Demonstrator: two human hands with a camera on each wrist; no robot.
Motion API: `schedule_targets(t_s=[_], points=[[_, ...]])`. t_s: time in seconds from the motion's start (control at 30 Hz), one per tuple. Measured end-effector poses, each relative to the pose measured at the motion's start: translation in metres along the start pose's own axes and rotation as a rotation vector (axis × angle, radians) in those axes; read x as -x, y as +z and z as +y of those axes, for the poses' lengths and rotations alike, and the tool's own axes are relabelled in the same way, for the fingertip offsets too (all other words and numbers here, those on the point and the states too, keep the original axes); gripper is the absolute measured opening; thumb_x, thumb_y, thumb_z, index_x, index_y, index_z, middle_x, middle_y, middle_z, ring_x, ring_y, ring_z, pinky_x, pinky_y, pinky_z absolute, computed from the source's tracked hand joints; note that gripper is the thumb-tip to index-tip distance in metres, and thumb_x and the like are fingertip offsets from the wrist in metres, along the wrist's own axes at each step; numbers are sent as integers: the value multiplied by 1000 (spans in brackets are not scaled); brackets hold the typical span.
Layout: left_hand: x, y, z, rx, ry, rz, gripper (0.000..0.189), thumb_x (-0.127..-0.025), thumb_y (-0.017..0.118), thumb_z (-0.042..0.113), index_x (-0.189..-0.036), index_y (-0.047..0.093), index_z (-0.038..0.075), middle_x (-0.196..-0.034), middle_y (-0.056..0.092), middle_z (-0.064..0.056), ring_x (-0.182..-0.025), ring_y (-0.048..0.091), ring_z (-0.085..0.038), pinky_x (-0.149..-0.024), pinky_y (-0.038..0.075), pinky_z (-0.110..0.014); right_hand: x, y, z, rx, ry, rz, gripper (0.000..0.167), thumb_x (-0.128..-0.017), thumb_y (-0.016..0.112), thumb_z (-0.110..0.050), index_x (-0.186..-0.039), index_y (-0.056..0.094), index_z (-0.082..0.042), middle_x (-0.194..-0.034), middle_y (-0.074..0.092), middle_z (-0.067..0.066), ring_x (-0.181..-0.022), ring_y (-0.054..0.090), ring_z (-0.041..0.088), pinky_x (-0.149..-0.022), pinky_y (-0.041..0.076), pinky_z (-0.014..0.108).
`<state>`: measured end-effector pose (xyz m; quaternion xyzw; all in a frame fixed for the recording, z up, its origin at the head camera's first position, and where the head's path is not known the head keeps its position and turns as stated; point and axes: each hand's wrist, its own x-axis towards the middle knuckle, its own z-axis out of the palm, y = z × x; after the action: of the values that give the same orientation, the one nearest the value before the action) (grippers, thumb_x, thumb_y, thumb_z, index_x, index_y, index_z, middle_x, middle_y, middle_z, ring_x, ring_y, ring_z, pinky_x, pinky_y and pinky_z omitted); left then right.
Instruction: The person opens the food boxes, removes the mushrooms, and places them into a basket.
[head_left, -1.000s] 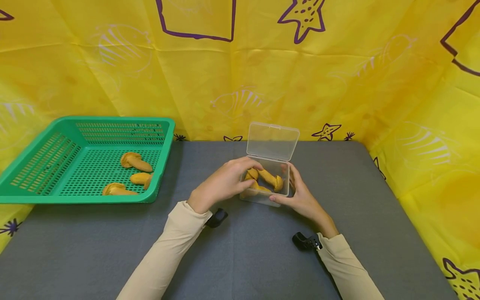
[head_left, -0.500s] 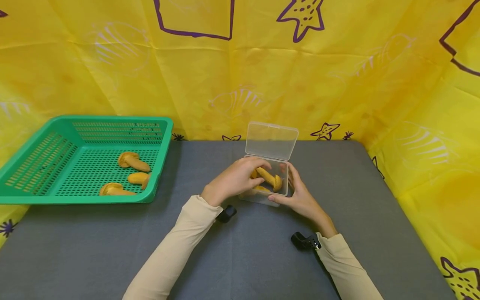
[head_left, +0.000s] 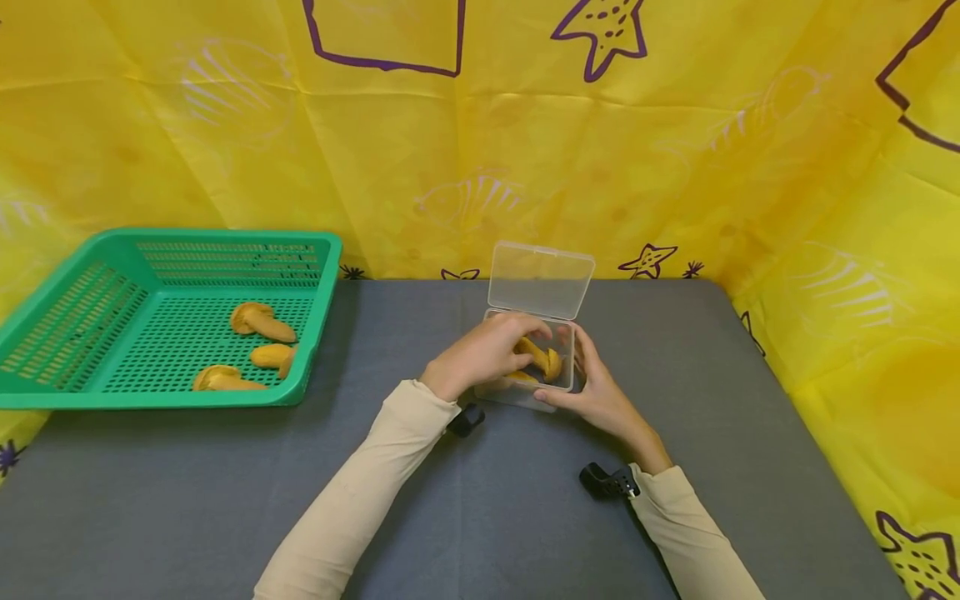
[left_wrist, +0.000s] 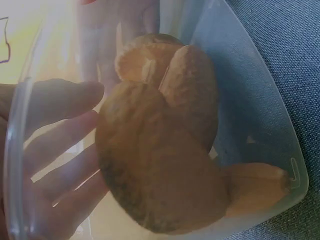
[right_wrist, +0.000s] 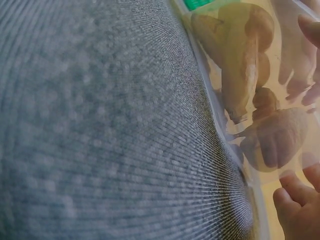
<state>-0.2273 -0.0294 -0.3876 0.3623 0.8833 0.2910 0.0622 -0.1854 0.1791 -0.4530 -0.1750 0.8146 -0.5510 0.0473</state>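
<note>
A small clear plastic box (head_left: 564, 379) stands on the table with its hinged lid (head_left: 538, 282) raised. Several yellow-brown mushrooms (head_left: 546, 362) lie inside, and a large mushroom cap (left_wrist: 160, 160) shows through the wall in the left wrist view. My left hand (head_left: 489, 354) reaches in over the left side, thumb and forefinger beside a mushroom stem; whether they pinch it is hidden. My right hand (head_left: 592, 392) grips the box's right front corner, thumb at the front wall and fingers along the right side. Its fingertips (right_wrist: 295, 187) show through the plastic in the right wrist view.
A green slotted basket (head_left: 321, 321) stands at the left with several mushrooms (head_left: 261, 322) in its right half. Grey cloth (head_left: 517, 517) covers the table. A yellow patterned curtain (head_left: 405, 150) hangs behind and along the right side.
My left hand has moved right and deeper over the box, covering mushrooms that showed at its left side before. The right hand keeps its hold, and the box stays in place.
</note>
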Motion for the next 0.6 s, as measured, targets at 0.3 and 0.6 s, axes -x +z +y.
schedule_targets(t_s=[0.3,0.6], points=[[-8,3,0,-13,-19,-37,38,-88,71,0,-125,67,8,-126,68,-3,-120,62,-19,-103,49,-34,0,0,0,-22,19,-5,104,-81,83,-18,-158,14,-26,-162,26,6,-149,28,33,-117,23,62],[-15,9,-1,-84,-70,-85,42,-87,69,-2,-126,67,13,-126,69,0,-120,62,-16,-100,51,-33,0,1,0,-39,25,-11,108,-80,83,-16,-159,10,-26,-163,25,7,-148,31,31,-117,25,58]])
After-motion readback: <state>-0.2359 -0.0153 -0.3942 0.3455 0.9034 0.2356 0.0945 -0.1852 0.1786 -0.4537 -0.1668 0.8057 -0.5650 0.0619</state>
